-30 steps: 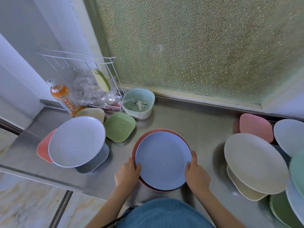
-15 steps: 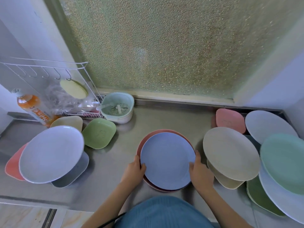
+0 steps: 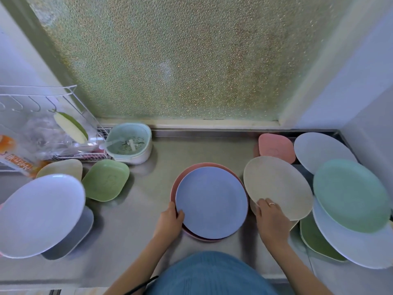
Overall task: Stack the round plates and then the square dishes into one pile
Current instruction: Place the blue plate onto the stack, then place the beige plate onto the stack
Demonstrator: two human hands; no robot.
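On the steel counter (image 3: 138,209), a blue round plate (image 3: 211,202) lies stacked on a pink round plate (image 3: 177,184), and the left hand (image 3: 170,220) grips their near-left rim with thumb curled over it. The right hand (image 3: 270,220) pinches the near edge of a beige round plate (image 3: 278,186) just to the right, thumb on top, the fingers beneath hidden.

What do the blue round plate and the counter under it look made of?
Blue round plate: probably matte plastic or melamine, with flat pastel colour and no glaze shine. Counter: looks like brushed stainless steel, grey with soft blurred reflections of the dishes.
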